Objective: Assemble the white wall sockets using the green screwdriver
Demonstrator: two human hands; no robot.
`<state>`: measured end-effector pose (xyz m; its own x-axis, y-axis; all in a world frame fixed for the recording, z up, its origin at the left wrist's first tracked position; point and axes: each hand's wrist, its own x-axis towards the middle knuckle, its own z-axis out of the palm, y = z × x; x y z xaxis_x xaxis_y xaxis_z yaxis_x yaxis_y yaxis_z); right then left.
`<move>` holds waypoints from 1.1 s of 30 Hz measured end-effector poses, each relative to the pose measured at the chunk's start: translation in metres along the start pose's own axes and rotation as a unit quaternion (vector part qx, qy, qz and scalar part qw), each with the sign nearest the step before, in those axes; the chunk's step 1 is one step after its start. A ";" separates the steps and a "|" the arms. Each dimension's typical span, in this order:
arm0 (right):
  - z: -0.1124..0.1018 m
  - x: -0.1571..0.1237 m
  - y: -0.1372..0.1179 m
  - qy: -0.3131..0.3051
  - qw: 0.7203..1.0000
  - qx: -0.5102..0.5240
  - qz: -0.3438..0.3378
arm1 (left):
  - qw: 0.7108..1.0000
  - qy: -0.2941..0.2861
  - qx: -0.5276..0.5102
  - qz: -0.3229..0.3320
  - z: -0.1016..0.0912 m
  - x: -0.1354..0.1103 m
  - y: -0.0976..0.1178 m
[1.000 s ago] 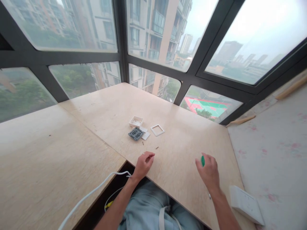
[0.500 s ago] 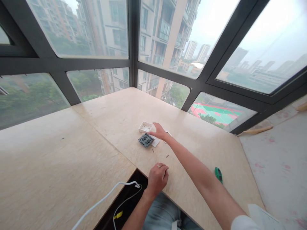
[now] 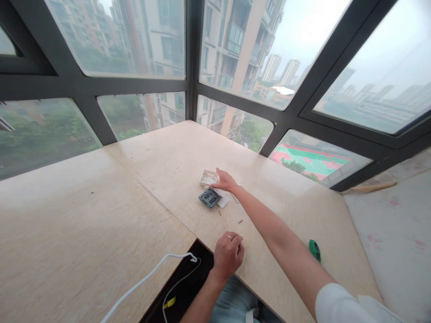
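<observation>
My right hand (image 3: 225, 181) reaches far across the plywood table (image 3: 161, 161), and its thumb and fingers close on the right edge of a small white box (image 3: 208, 177). Just in front of that box lie a dark grey switch module (image 3: 209, 197) and a small white plate (image 3: 223, 201). Two small screws (image 3: 240, 221) lie nearer to me. My left hand (image 3: 229, 253), with a ring on one finger, rests curled at the table's near edge; whatever is inside it is hidden. A green screwdriver (image 3: 314, 250) lies to the right of my right forearm.
A white cable (image 3: 144, 280) runs from the lower left to the dark gap (image 3: 188, 287) between the table boards, where a yellow-tipped wire (image 3: 169, 303) shows. Dark-framed windows (image 3: 191, 85) enclose the far table edges. A pale patterned surface (image 3: 397, 233) lies on the right.
My right hand let go of the green screwdriver, which now lies on the table, and reached forward to the white box. My left hand stayed curled near the table edge. The view shifted slightly.
</observation>
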<state>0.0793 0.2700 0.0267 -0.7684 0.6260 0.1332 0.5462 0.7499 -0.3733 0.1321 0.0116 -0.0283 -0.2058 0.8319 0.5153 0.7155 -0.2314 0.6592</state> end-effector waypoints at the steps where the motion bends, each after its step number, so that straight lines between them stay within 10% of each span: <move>1: -0.002 -0.003 0.000 0.010 1.000 0.003 -0.009 | 1.000 0.001 0.000 0.001 0.000 0.000 0.000; 14: -0.062 -0.136 0.018 0.171 0.980 0.075 -0.064 | 1.000 -0.013 -0.013 -0.001 -0.005 0.003 -0.001; 22: -0.081 -0.267 0.007 0.179 0.975 0.130 -0.027 | 0.949 -0.009 -0.284 -0.134 -0.008 0.014 0.002; 33: -0.074 -0.376 0.008 0.139 0.986 0.087 0.042 | 0.943 -0.204 -0.256 -0.059 0.013 0.007 0.032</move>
<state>0.3969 0.0568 0.0411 -0.5886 0.7370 0.3322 0.5202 0.6599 -0.5422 0.1617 0.0164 -0.0107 0.0859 0.9676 0.2373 0.2660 -0.2518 0.9305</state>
